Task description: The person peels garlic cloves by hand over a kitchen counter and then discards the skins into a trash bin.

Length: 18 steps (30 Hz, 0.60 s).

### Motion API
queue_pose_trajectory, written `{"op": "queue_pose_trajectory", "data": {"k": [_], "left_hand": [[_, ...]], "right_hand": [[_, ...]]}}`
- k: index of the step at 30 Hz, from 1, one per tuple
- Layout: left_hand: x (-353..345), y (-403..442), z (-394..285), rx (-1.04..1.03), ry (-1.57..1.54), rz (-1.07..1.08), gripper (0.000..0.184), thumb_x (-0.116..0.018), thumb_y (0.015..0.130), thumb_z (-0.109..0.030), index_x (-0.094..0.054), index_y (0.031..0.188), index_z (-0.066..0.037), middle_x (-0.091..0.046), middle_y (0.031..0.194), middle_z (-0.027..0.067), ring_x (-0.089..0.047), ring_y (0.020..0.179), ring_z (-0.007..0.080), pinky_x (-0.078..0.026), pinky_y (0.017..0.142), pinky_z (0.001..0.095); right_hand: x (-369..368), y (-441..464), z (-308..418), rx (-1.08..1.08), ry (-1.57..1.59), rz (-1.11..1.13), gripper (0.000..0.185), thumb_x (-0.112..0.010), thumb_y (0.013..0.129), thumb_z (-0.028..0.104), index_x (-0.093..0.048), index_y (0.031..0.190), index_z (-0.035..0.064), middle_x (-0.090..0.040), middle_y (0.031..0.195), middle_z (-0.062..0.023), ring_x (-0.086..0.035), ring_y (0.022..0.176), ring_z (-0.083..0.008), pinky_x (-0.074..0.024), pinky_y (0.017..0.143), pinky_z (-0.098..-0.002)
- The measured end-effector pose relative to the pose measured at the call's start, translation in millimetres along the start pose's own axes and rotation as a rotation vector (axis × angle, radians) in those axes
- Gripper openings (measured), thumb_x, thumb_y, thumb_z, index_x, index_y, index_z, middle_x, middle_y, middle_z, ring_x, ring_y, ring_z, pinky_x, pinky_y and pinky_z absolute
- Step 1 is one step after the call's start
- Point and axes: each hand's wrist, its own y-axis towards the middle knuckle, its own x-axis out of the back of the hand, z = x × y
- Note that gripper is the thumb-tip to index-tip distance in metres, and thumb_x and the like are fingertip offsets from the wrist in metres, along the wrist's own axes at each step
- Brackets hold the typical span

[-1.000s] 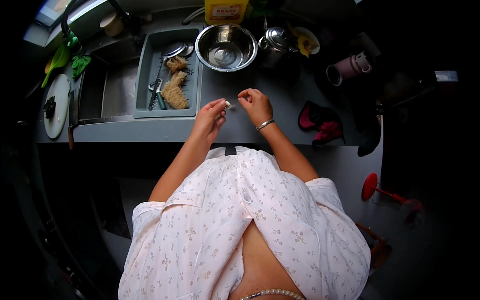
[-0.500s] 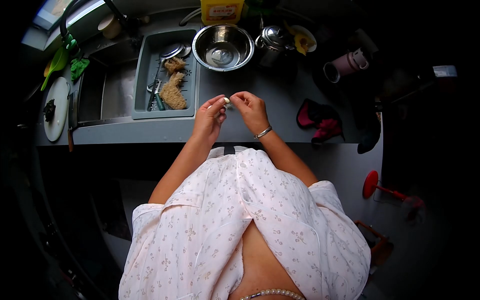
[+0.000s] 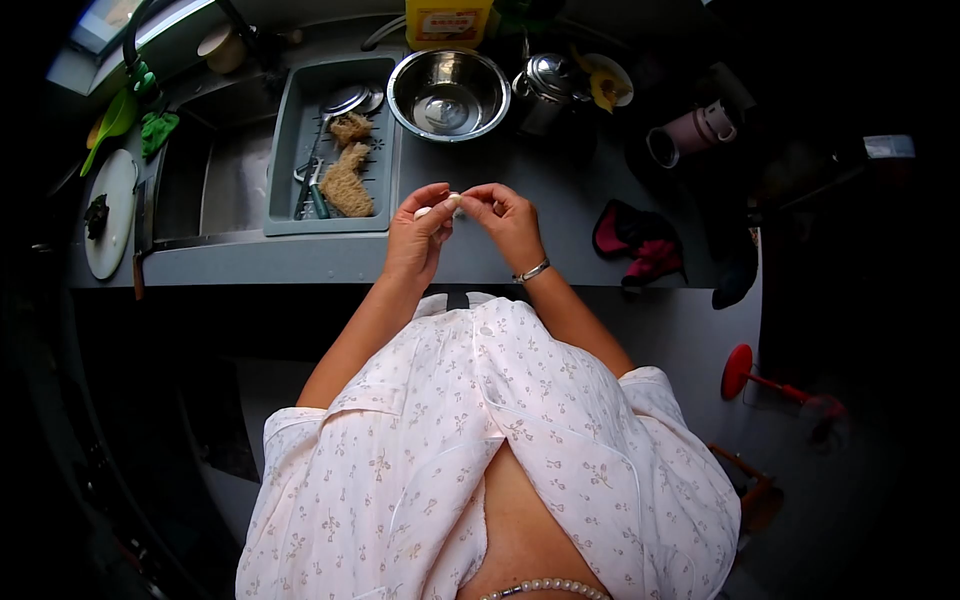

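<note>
Above the front part of the grey counter (image 3: 300, 262), my left hand (image 3: 418, 230) is closed round small whitish pieces. One white piece (image 3: 422, 212) shows at its thumb, and another pale piece (image 3: 454, 199) lies between the fingertips of both hands. My right hand (image 3: 505, 215), with a bracelet at the wrist, pinches at that second piece from the right. What the pieces are is too small to tell. A steel bowl (image 3: 448, 95) stands behind the hands, and a grey drying tray (image 3: 285, 180) with brown scrubbers (image 3: 347, 183) is to their left.
Left of the tray are a sink (image 3: 235, 180) and a white board (image 3: 118, 225) with a dark item. A steel pot (image 3: 548, 80), a yellow container (image 3: 446, 22), a pink flask (image 3: 690, 137) and a dark red cloth (image 3: 640, 245) are also on the counter.
My right hand has moved left, so its fingertips now meet those of my left hand at the small pale piece. A white piece now shows by my left thumb.
</note>
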Motion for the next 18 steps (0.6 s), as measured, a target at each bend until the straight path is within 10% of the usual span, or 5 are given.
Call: {"op": "queue_pose_trajectory", "data": {"k": [18], "left_hand": [[-18,-5,-9,0.023,-0.086,0.156,0.024,-0.067,0.083,-0.006,-0.064,0.106,-0.004,-0.066,0.093,0.0041,-0.055,0.068,0.0071,-0.042,0.054,0.0195]], "right_hand": [[1,-2,11,-0.074,0.524,0.088,0.01,-0.067,0.084,0.007,-0.064,0.093,0.003,-0.066,0.084,-0.0023,-0.059,0.073,-0.0052,-0.0491,0.067,-0.0181]]}}
